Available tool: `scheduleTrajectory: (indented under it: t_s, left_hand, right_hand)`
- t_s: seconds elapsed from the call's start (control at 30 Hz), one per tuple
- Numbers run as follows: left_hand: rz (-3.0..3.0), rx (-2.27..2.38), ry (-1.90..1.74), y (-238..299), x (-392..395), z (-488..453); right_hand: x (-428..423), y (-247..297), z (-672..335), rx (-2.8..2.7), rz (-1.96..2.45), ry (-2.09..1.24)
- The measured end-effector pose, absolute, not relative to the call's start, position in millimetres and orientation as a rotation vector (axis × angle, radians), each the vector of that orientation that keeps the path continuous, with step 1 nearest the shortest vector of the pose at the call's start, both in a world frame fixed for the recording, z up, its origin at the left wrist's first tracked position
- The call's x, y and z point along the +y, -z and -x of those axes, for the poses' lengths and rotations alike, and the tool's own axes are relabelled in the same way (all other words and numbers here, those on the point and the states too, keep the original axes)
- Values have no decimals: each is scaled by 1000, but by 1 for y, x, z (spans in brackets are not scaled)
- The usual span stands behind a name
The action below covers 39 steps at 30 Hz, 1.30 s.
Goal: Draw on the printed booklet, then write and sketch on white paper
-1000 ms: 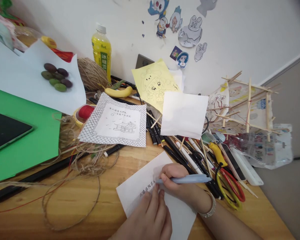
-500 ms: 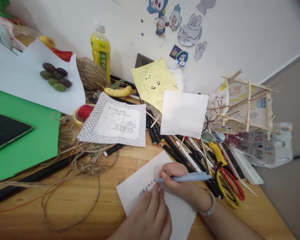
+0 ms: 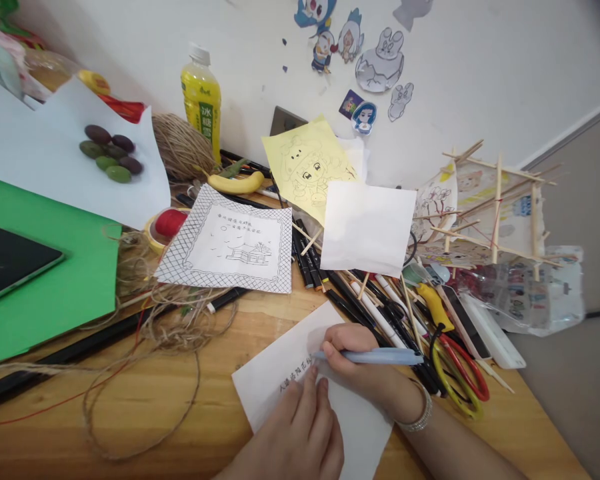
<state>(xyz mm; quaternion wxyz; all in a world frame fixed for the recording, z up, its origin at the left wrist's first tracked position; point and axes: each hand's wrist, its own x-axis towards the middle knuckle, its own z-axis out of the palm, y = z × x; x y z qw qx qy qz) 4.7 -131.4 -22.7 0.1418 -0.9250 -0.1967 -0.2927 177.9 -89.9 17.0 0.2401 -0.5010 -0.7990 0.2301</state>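
Observation:
A light blue pen point(image 3: 380, 356) is gripped in my right hand point(image 3: 357, 353), its tip down on a white sheet of paper point(image 3: 270, 373). Handwritten characters run in a slanting row across that sheet and end near the tip. My left hand point(image 3: 305, 427) lies flat on the lower part of the sheet, fingers stretched toward the writing. Beyond the sheet is a drawing of a pavilion point(image 3: 240, 240) inside a patterned border. A blank white card point(image 3: 369, 227) leans over a heap of markers point(image 3: 370, 313) behind my right hand.
Loose twine point(image 3: 180, 333) spreads over the left of the wooden table. Scissors point(image 3: 460, 373) lie right of the markers. A green sheet point(image 3: 80, 287) carries a phone point(image 3: 15, 263). A yellow drink bottle point(image 3: 201, 100) and a stick frame point(image 3: 495, 207) stand near the wall.
The pen in my right hand has shifted very slightly to the right along the written line. My left hand stays in place on the sheet.

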Motion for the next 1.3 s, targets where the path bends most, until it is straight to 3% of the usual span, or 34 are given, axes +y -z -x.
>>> scheduleTrajectory:
  t_s: [1.3]
  left_hand:
    - [2663, -596, 855, 21, -132, -5]
  right_hand:
    - [-91, -17, -178, -2209, 1436, -516]
